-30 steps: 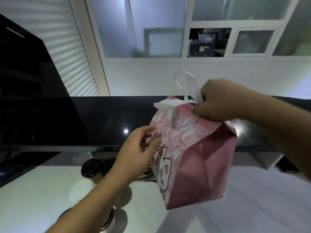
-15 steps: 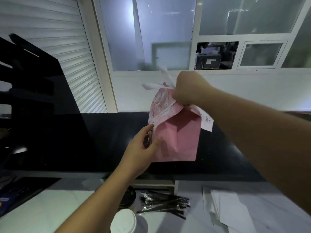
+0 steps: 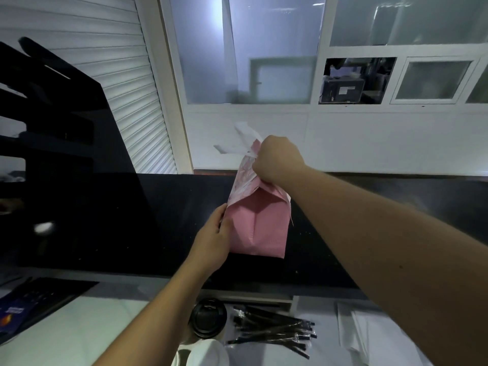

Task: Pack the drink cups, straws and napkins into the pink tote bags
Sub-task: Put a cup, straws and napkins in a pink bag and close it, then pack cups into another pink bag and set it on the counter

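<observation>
Right hand (image 3: 277, 159) grips pink tote bag (image 3: 260, 223) top, left hand (image 3: 214, 239) pinches side; cups (image 3: 208, 317), straws (image 3: 272, 328), napkins (image 3: 369, 336) left unpacked on worktop (image 3: 79, 336).

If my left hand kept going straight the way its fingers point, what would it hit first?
The left hand already touches the pink tote bag at its left edge, so the bag comes first; depth behind it is unclear.

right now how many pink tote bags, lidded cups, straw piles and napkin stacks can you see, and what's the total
pink tote bag: 1, held by both hands on the black counter
lidded cups: 2, one with a black lid, one with a white lid
pile of wrapped black straws: 1, single straws too tangled to count
stack of white napkins: 1
total: 5
</observation>
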Motion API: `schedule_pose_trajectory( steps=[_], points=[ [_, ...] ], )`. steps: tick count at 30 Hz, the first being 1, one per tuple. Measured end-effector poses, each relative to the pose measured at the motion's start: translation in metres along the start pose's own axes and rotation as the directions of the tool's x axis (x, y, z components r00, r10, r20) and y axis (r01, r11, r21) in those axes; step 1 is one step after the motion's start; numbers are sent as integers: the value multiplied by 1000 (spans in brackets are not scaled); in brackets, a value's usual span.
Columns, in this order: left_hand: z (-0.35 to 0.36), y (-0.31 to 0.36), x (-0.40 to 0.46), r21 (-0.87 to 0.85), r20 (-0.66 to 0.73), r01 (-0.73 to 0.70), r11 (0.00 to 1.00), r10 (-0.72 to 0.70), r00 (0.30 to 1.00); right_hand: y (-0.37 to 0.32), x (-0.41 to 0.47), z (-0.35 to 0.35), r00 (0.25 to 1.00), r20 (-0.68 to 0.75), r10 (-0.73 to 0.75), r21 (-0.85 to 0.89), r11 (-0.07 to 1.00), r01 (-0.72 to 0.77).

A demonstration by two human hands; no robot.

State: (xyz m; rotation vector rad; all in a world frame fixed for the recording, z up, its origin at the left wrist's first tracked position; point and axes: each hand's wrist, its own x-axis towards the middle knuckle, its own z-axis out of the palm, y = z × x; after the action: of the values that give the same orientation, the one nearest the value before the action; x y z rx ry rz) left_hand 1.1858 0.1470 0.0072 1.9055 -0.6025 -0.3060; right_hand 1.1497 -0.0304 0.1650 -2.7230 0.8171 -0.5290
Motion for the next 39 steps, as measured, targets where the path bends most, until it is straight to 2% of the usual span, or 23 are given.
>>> schedule_pose_trajectory(
  steps=[6,11,16,19,22,25,30,36,39],
  points=[
    [1,-6,-3,23,-4,24,999,-24,1000,-9,-8,-5,998,23,-56,-26,998,56],
    [-8,10,-15,78,-46,17,997,-13,999,-8,-35,-34,994,-32,-101,-14,995,101],
    [-13,45,-55,164,-118,-155,974,176,977,5,-89,-57,989,-30,-144,-8,990,144],
    [-6,65,-84,236,-95,-219,947,247,964,23,-132,-55,986,-29,-164,-98,982,161],
    [10,80,-113,383,-42,-309,870,351,936,50,-181,-45,980,-72,-187,-134,975,176],
    [34,91,-136,484,34,-401,778,441,897,85,-224,-36,990,-76,-116,-160,982,103],
    [94,105,-172,514,181,-522,680,509,841,150,-295,-41,994,-45,99,-157,982,-105],
    [193,139,-238,470,372,-648,599,532,761,235,-407,-83,939,-119,323,-179,923,-341],
    [245,163,-286,441,464,-722,533,553,692,278,-472,-116,893,-156,422,-194,874,-446]
  ],
)
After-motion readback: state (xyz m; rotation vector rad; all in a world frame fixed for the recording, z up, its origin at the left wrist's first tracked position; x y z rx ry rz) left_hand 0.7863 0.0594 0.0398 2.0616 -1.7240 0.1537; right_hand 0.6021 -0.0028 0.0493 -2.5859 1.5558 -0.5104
